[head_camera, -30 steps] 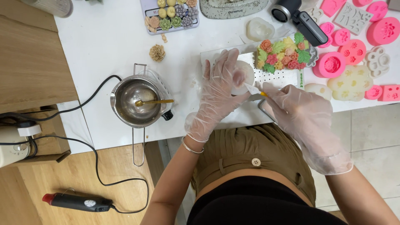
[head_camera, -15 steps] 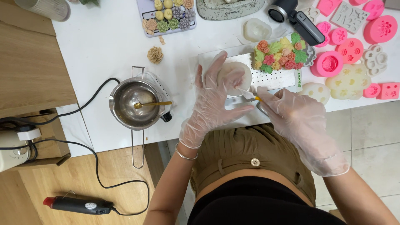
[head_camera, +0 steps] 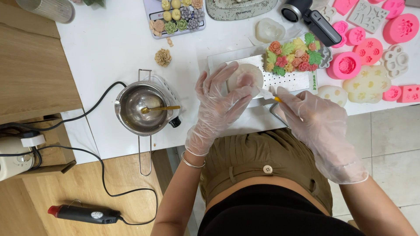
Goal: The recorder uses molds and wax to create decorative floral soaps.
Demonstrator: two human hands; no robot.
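Both hands wear clear plastic gloves. My left hand [head_camera: 217, 105] grips a pale round disc [head_camera: 246, 78], held up over the near edge of the white table [head_camera: 113, 48]. My right hand [head_camera: 313, 120] pinches a small blade tool with a yellow tip [head_camera: 272, 96], its point touching the disc's right edge. Just behind the disc lies a white perforated board [head_camera: 292, 79] carrying a cluster of coloured wax flowers [head_camera: 292, 54].
A steel melting pot [head_camera: 144, 107] with a gold spoon sits left of my hands, its cord trailing off the table. Pink and cream silicone moulds [head_camera: 372, 65] crowd the right. A tray of small flowers [head_camera: 177, 15] stands behind. A red-tipped corded tool [head_camera: 83, 214] lies on the wooden floor.
My left hand has tilted the disc slightly and shifted left with it; my right hand keeps the blade at the disc's edge. The pot and the moulds have not moved.
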